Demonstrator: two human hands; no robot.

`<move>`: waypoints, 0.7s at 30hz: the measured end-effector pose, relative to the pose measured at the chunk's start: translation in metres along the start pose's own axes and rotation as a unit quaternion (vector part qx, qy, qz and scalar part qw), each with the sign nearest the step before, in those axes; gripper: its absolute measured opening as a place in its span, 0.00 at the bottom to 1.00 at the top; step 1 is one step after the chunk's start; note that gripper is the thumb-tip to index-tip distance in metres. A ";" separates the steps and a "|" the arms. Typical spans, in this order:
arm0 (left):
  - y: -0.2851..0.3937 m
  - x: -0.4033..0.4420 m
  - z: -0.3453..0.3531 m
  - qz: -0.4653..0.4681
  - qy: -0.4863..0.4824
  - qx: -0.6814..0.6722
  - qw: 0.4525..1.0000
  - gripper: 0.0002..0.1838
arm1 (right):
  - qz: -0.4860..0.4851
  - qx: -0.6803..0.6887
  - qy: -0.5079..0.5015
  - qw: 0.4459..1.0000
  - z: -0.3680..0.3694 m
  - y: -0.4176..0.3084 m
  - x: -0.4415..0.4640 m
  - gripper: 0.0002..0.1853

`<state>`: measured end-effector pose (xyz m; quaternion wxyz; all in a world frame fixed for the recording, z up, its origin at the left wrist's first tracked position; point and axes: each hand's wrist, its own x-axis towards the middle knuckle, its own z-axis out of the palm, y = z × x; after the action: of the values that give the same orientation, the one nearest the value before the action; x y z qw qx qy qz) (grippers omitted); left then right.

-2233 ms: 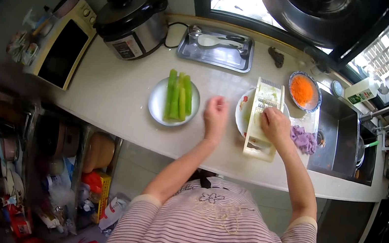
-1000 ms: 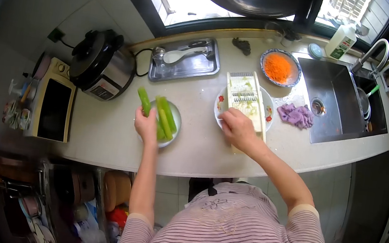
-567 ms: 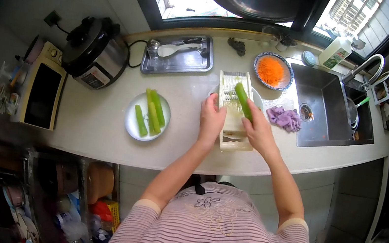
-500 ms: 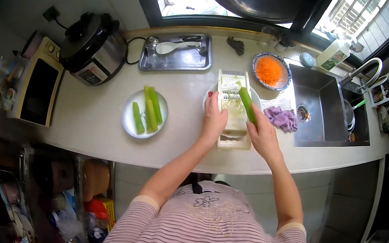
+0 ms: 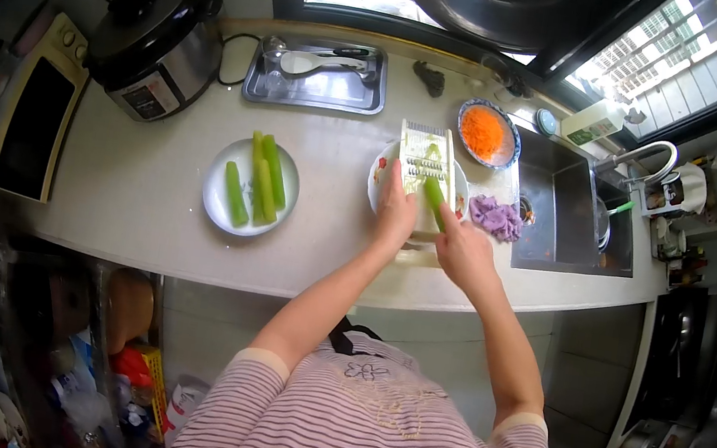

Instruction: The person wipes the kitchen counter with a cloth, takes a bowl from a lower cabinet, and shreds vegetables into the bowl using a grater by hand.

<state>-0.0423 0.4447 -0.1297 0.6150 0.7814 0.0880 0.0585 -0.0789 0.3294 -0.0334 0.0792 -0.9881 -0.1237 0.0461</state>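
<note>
A cream grater (image 5: 413, 146) with metal teeth rests tilted over a white bowl with red markings (image 5: 374, 193); green shreds cling to its face. My left hand (image 5: 394, 215) is closed on the grater's left edge. In my right hand (image 5: 466, 256) is a green celery stalk (image 5: 435, 202), its far end against the grater's lower face, below the teeth. Further left, a white plate (image 5: 217, 197) carries several more green stalks (image 5: 265, 182). Just right of the grater lies a crumpled purple cloth (image 5: 496, 219).
A patterned bowl of shredded carrot (image 5: 482, 132) stands behind the cloth, beside the sink (image 5: 559, 202). At the back, a metal tray (image 5: 259, 86) holds spoons. An electric pressure cooker (image 5: 156, 49) and a microwave (image 5: 35, 124) occupy the left end.
The celery stalk in my right hand has come down the grater towards me. My view has shifted slightly, so the counter sits higher and further left. My left hand keeps its hold on the grater.
</note>
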 end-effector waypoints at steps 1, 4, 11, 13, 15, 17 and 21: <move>0.004 -0.001 -0.001 -0.008 0.001 -0.004 1.000 0.35 | 0.000 -0.015 -0.015 1.000 -0.006 -0.004 -0.004 0.26; 0.005 -0.004 0.000 -0.012 0.000 -0.002 1.000 0.36 | 0.001 -0.022 0.003 1.000 0.010 0.003 0.023 0.25; 0.001 0.000 0.005 -0.010 0.018 0.010 1.000 0.34 | 0.012 -0.067 -0.057 0.996 -0.014 -0.020 -0.006 0.21; -0.007 -0.001 0.009 0.011 0.021 0.000 1.000 0.34 | 0.003 -0.048 -0.020 0.999 0.007 -0.005 0.010 0.21; -0.006 0.001 0.007 0.027 0.022 0.001 0.999 0.34 | 0.018 -0.029 0.007 0.999 0.017 -0.002 0.040 0.22; -0.004 -0.001 0.003 0.025 0.017 0.008 1.000 0.34 | 0.019 -0.031 0.011 0.999 0.017 -0.005 0.049 0.23; -0.001 0.001 0.001 0.014 0.009 -0.015 1.000 0.35 | -0.012 -0.057 -0.028 0.998 0.002 -0.009 0.007 0.24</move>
<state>-0.0414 0.4442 -0.1311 0.6251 0.7726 0.0813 0.0754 -0.0748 0.3403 -0.0345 0.0202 -0.9877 -0.1406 0.0658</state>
